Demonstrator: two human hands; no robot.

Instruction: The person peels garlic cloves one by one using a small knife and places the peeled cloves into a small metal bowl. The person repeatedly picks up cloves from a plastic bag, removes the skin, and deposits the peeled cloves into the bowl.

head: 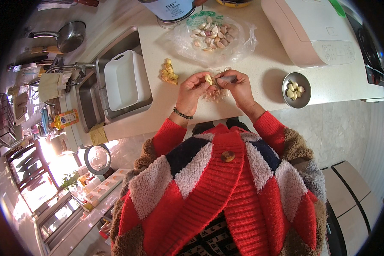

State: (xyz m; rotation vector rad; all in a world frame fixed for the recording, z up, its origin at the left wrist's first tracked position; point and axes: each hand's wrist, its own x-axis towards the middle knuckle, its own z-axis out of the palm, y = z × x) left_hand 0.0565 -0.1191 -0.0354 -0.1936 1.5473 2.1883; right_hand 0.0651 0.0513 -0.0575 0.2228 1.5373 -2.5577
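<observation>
Between the fingertips of my left hand (194, 87) is a pale, peeled-looking garlic clove (208, 79). My right hand (241, 88) pinches a small knife (229, 78) with a grey blade, close beside the clove; its handle is mostly hidden. Under both hands, a small heap of papery garlic skins (215, 95) lies on the countertop. Beyond them, an open clear plastic bag (246, 48) carries many unpeeled garlic cloves (212, 36). Several peeled cloves (293, 91) sit in a grey metal bowl (286, 84) at the right, near the counter's front edge.
A piece of ginger (169, 72) lies left of my hands. Farther left, a white plastic basin (123, 81) stands in the steel sink (146, 102). A white kitchen appliance (307, 35) occupies the back right. Behind the bag stands a pale container (169, 9).
</observation>
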